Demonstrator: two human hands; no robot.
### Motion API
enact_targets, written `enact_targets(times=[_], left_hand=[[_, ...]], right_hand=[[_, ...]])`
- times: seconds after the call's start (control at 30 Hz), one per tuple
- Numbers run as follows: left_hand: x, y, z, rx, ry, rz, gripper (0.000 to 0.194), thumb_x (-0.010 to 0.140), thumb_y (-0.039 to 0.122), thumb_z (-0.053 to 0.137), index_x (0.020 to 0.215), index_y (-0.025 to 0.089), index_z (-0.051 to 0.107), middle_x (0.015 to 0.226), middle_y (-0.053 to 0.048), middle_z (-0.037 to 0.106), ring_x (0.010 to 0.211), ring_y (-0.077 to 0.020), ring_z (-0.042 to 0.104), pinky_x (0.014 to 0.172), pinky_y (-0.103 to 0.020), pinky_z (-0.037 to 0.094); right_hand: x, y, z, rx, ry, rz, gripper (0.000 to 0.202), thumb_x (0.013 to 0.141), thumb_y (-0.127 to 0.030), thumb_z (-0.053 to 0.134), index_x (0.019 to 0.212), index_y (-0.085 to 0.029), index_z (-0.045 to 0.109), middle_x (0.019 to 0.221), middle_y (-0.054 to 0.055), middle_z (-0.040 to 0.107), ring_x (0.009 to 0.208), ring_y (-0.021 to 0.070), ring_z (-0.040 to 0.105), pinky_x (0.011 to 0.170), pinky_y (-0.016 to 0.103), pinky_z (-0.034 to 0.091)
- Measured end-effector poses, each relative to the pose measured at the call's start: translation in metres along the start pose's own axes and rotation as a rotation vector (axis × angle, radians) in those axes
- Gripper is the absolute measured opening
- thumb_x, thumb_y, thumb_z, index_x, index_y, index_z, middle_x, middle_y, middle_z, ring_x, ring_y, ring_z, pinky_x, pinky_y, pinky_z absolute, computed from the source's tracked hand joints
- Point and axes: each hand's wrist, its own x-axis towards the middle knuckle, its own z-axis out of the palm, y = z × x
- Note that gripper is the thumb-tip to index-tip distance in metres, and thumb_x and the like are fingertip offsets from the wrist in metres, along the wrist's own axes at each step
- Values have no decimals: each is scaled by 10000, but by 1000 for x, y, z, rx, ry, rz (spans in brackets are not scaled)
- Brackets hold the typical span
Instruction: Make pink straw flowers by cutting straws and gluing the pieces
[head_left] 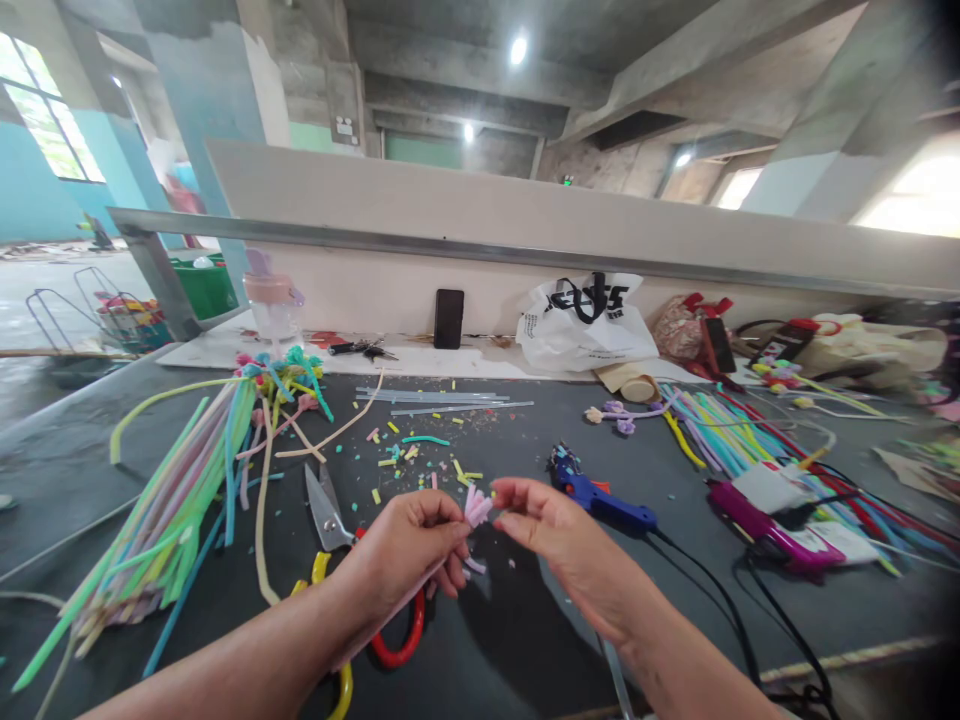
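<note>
Between the thumb and fingers of my left hand (420,545) is a small pale-lilac flower (478,505) that looks made of short pipe-cleaner pieces. My right hand (559,530) is just to its right, thumb and forefinger apart, the fingertips at the petals. A tiny yellow bit shows by the right forefinger; whether it is touched, I cannot tell. Below my left forearm lie scissors (328,510) with red and yellow handles, partly covered. Cut pipe-cleaner bits (409,453) are scattered beyond my hands. A blue glue gun (606,497) lies right of my right hand.
A bundle of coloured pipe cleaners (180,490) lies at left, another (720,430) at right. Clear sticks (442,400) lie beyond the scraps. A purple glue gun (776,525) trails cords. Along the back stand a bottle (271,305), a phone (448,320) and a white bag (585,325).
</note>
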Motion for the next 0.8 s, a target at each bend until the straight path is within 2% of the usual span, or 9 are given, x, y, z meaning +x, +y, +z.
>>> enact_targets(times=[0.1,0.27,0.57,0.7,0.8], left_hand=[[0,-2,0,-10,-3,47,176,698,292,591,624,145,526,435,20,560,365,-87,515,388,-182,392],[2,-9,-2,84,-2,78,137,719,271,573,660,150,543,473,15,581,400,-96,546,388,-172,379],[2,-7,-3,197,-20,81,115,728,263,557,708,150,560,463,30,561,391,-75,522,382,-153,377],[-2,-2,-4,215,-58,62,174,718,312,578,773,149,559,471,34,551,388,-75,503,391,-165,379],[-5,4,-5,195,-95,54,245,754,386,529,742,143,556,486,17,548,400,-79,501,400,-173,375]], right_hand=[[-6,3,15,188,-150,48,256,718,-252,676,945,-149,619,897,43,617,860,167,538,816,310,380],[-7,7,25,355,-91,27,207,693,-220,711,873,-142,645,820,14,601,732,112,494,699,244,362],[-4,12,24,254,-22,6,145,689,-226,703,788,-140,640,727,-10,561,650,93,432,616,227,330],[-3,11,23,235,-36,0,144,684,-241,705,761,-142,633,695,-19,549,629,90,430,595,220,330],[-4,8,24,234,-48,4,191,666,-282,725,762,-146,630,667,-24,544,626,94,441,599,222,340]])
